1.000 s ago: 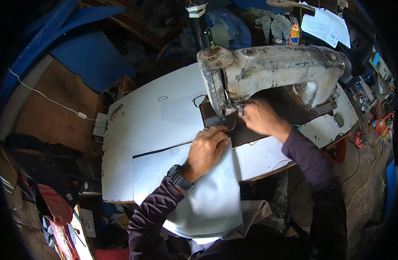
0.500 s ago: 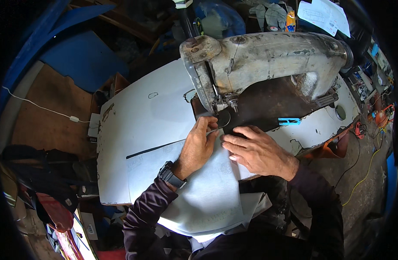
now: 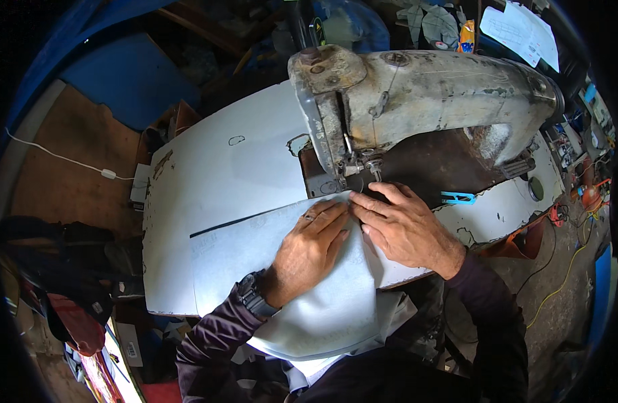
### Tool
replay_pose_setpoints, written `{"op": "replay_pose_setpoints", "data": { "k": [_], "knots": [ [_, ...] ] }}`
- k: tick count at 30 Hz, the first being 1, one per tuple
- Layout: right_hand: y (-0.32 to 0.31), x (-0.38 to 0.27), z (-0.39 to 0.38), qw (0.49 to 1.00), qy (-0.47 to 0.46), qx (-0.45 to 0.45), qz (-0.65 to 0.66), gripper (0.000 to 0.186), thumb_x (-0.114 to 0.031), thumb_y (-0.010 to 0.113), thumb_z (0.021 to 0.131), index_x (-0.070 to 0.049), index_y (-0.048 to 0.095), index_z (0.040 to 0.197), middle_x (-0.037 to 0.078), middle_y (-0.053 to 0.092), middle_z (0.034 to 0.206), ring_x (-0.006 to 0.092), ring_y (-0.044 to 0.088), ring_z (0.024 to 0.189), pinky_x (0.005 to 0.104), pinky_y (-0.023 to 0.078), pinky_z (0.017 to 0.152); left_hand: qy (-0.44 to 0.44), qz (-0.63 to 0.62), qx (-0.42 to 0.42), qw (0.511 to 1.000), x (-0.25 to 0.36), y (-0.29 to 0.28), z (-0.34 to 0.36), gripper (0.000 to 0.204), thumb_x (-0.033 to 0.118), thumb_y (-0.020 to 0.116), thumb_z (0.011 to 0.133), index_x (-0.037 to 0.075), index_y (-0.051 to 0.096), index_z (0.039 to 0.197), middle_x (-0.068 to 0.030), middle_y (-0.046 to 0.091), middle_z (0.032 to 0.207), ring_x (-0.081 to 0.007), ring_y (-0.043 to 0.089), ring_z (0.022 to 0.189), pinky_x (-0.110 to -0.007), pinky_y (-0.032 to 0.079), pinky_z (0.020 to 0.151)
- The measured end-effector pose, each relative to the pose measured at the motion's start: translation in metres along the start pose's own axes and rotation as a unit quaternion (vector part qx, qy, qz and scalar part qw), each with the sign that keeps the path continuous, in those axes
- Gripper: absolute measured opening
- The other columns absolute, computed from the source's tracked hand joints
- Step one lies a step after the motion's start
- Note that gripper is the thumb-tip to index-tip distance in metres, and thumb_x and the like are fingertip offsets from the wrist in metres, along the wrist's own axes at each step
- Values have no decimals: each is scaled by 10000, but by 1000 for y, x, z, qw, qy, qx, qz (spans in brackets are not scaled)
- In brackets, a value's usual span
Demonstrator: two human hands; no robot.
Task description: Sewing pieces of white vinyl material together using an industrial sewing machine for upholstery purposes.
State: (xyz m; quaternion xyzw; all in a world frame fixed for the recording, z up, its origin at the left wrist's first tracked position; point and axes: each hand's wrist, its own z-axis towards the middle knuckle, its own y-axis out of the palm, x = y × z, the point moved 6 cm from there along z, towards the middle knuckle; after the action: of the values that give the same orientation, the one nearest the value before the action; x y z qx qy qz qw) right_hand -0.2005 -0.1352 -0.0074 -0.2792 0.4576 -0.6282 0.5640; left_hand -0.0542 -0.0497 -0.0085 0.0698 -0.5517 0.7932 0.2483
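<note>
A worn grey sewing machine (image 3: 450,91) stands on a white table, its needle area (image 3: 354,168) just beyond my fingertips. A large pale sheet of cloth-like material (image 3: 248,248) with a dark strip along its far edge drapes over the table's near edge towards me. My left hand (image 3: 312,242) lies on the sheet, fingers stretched forward and close together, pressing its far corner. Beside it my right hand (image 3: 409,228) rests at the sheet's right edge, fingers extended beside the presser foot. The sheet's tip under my fingers is partly hidden.
A light-blue cutter (image 3: 458,198) lies on the white table (image 3: 208,168) right of my right hand. A round dark disc (image 3: 535,189) sits farther right. Cables (image 3: 557,289) run over the floor at right. Bags (image 3: 60,275) hang at the left.
My left hand has gone from a pinch near the needle to lying on the sheet. The sheet's far corner has come up to the presser foot. My right fingers have shifted slightly forward.
</note>
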Motion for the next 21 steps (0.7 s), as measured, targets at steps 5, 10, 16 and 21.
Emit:
{"op": "replay_pose_setpoints", "data": {
  "k": [5, 10, 16, 21],
  "knots": [
    [0, 2, 1, 1000, -10, -19, -7, 383, -206, 671, 959, 3, 698, 1279, 126, 661, 1392, 323, 519, 1295, 490, 451, 1119, 2, -8, 7, 1000, -7, 1, 11, 359, 23, 724, 937, -85, 683, 1277, -230, 672, 1359, -396, 631, 1309, -459, 528, 1114],
    [2, 4, 0, 1000, 0, -15, -10, 376, -204, 669, 955, 3, 700, 1267, 127, 665, 1388, 325, 519, 1294, 488, 455, 1117, -1, -11, 12, 1000, -5, 3, 13, 363, 13, 722, 935, -101, 678, 1277, -240, 670, 1362, -397, 636, 1305, -461, 527, 1117],
    [-1, 4, 1, 1000, 7, -21, -2, 359, -201, 659, 957, 0, 708, 1250, 124, 678, 1377, 322, 527, 1285, 493, 461, 1111, -10, -13, 14, 1000, -1, 4, 13, 369, -2, 727, 924, -99, 681, 1277, -247, 671, 1351, -401, 640, 1298, -471, 523, 1126],
    [0, 3, 2, 1000, 7, -15, 3, 348, -197, 660, 953, -2, 713, 1236, 120, 682, 1373, 324, 530, 1283, 493, 465, 1105, -18, -9, 20, 1000, -1, 3, 13, 374, -5, 739, 913, -92, 684, 1273, -245, 674, 1342, -403, 641, 1295, -480, 512, 1138]
  ]
}}
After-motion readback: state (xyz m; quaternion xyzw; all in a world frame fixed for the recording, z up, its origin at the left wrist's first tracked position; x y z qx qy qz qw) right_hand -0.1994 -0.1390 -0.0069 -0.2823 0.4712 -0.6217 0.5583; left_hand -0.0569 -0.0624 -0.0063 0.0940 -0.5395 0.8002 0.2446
